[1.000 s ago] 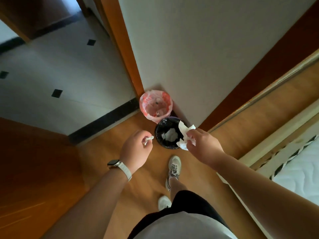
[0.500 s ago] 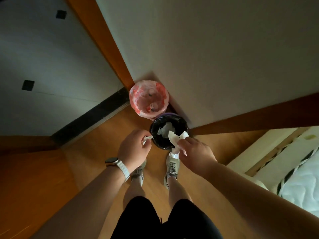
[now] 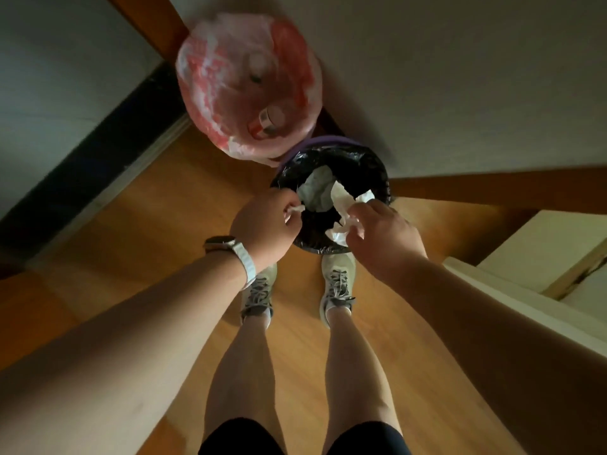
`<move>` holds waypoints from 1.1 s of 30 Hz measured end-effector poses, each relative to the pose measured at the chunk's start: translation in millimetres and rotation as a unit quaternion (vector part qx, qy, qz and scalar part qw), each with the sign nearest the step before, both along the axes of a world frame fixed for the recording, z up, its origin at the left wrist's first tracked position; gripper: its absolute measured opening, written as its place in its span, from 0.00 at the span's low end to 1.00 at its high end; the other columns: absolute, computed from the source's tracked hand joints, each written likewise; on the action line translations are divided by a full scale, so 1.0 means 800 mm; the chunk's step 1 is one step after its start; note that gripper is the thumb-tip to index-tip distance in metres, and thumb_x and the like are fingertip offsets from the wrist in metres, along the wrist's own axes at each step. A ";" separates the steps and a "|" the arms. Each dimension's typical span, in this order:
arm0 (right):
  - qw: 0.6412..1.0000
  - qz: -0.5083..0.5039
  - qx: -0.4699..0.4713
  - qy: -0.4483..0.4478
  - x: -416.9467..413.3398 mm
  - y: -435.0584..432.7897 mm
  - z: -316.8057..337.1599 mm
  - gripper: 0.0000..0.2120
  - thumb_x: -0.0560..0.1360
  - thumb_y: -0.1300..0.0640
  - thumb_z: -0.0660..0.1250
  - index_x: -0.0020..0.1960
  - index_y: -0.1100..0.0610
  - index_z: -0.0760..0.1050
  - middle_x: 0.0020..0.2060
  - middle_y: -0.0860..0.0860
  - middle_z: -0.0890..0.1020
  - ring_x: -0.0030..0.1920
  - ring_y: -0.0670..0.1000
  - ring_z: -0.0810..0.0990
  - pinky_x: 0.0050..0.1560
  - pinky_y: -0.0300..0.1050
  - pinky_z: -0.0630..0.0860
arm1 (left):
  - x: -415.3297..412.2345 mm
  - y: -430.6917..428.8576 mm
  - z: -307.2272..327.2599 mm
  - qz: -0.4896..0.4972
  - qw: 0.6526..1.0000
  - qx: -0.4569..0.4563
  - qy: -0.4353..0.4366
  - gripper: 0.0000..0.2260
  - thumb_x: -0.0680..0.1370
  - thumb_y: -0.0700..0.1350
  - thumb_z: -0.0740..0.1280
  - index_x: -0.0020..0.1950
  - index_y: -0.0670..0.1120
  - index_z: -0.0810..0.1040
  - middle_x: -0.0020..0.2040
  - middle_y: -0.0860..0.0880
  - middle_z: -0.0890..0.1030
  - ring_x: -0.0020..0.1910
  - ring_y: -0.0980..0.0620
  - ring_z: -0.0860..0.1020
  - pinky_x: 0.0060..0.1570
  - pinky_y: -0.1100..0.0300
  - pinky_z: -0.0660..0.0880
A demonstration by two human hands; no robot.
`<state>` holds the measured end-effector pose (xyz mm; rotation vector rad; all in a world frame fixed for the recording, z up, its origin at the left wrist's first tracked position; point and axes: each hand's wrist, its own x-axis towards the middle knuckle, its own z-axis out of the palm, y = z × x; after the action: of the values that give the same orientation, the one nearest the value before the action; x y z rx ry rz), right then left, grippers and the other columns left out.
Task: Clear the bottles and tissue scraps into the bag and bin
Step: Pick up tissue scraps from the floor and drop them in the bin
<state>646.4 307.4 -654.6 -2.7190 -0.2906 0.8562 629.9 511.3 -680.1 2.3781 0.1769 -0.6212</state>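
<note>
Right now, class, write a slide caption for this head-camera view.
Left hand pinching a small tissue scrap and right hand holding a larger tissue at the bin, beside a pink bag holding bottles.

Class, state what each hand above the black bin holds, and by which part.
The left hand pinches a small tissue scrap by one end. The right hand grips a larger crumpled tissue by its near edge, over the bin.

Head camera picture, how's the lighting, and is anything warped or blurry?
Head view: dim, warm light, darker toward the corners; its wide angle bends the wall edges; the tissue in the right hand is brightest against the black-lined bin; details slightly soft.
</note>
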 end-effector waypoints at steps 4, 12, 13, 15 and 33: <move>0.999 -0.033 -0.012 0.009 0.004 -0.008 -0.093 0.14 0.78 0.54 0.61 0.63 0.52 0.73 0.55 0.50 0.77 0.52 0.54 0.76 0.43 0.44 0.68 | 0.011 -0.003 -0.086 -0.018 0.999 0.008 -0.026 0.04 0.77 0.45 0.65 0.48 0.47 0.79 0.39 0.51 0.80 0.36 0.49 0.77 0.32 0.54 0.73; 0.997 -0.046 -0.047 0.044 -0.002 -0.017 -0.143 0.18 0.77 0.50 0.62 0.67 0.52 0.71 0.60 0.51 0.74 0.59 0.56 0.74 0.49 0.48 0.69 | 0.007 -0.009 -0.143 -0.063 0.998 -0.011 0.001 0.12 0.78 0.47 0.66 0.61 0.48 0.77 0.58 0.50 0.79 0.52 0.50 0.79 0.45 0.57 0.75; 0.996 -0.052 -0.052 0.041 -0.002 -0.015 -0.133 0.18 0.77 0.50 0.62 0.66 0.52 0.72 0.60 0.51 0.74 0.59 0.56 0.74 0.51 0.49 0.70 | 0.008 -0.005 -0.134 -0.068 0.998 -0.011 -0.001 0.12 0.78 0.47 0.66 0.61 0.48 0.77 0.58 0.50 0.78 0.52 0.50 0.78 0.44 0.58 0.73; 0.996 -0.045 -0.064 0.039 -0.002 -0.013 -0.108 0.17 0.77 0.49 0.61 0.65 0.52 0.73 0.59 0.51 0.74 0.60 0.56 0.73 0.56 0.51 0.70 | 0.012 0.005 -0.112 -0.073 0.997 -0.003 -0.001 0.13 0.78 0.46 0.66 0.62 0.48 0.77 0.58 0.50 0.78 0.53 0.49 0.77 0.43 0.60 0.70; 0.992 -0.047 -0.081 -0.088 0.041 0.023 0.229 0.20 0.76 0.43 0.60 0.64 0.52 0.74 0.62 0.51 0.75 0.62 0.56 0.72 0.59 0.54 0.70 | 0.094 0.074 0.218 -0.221 0.955 0.075 -0.181 0.21 0.76 0.48 0.67 0.68 0.47 0.72 0.67 0.46 0.73 0.65 0.44 0.71 0.60 0.49 0.70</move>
<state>679.3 325.6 -471.7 -2.9381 -0.1309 0.6395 705.3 570.6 -505.4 2.6502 -0.4985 -0.3642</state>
